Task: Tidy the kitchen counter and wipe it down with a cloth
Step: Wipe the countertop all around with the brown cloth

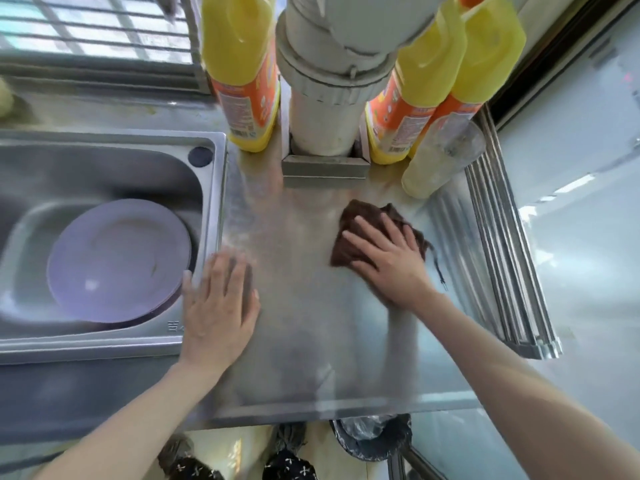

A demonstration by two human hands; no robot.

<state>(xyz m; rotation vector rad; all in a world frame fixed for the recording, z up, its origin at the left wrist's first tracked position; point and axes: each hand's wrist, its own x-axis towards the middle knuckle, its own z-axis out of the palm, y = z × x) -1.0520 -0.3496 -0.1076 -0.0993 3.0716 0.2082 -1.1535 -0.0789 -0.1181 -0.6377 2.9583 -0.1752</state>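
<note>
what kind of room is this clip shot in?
Most likely a small home kitchen: a stainless steel sink holding a lilac round plate, yellow detergent bottles against the back, and a brown cloth under the right hand on the steel counter.

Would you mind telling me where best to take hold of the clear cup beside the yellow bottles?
Probably grip the clear cup around its upper wall, from the front right: yellow bottles crowd its back and left, and the cup leans back against them.
</note>
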